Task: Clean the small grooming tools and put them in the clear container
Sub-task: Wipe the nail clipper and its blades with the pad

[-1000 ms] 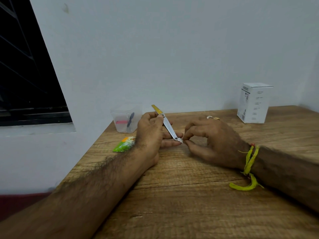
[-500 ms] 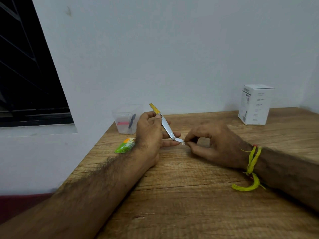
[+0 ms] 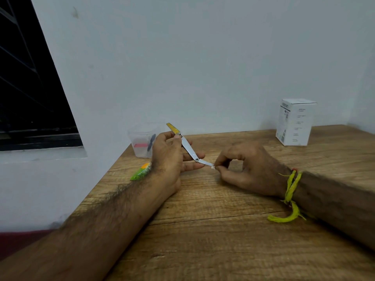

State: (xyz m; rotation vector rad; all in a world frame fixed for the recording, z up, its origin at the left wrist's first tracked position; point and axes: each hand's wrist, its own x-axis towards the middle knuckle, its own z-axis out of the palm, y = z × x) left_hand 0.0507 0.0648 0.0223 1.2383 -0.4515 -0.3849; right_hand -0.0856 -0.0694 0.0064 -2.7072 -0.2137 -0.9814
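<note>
Two hands worked a nail clipper (image 3: pixel 188 148) above a wooden table (image 3: pixel 223 230).
The left hand (image 3: pixel 168 159) gripped its steel body; the right hand (image 3: pixel 245 169) pinched the swung-out blade's tip. The clear container (image 3: pixel 142 142) stood behind the left hand, by the wall.

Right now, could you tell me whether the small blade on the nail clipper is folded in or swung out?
Swung out: the blade extends past the pivot of the nail clipper, its tip pinched by the right hand.

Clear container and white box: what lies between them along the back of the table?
In the head view, only the yellow end of the nail clipper, held up by the left hand, near the clear container; then bare table to the white box.
</note>
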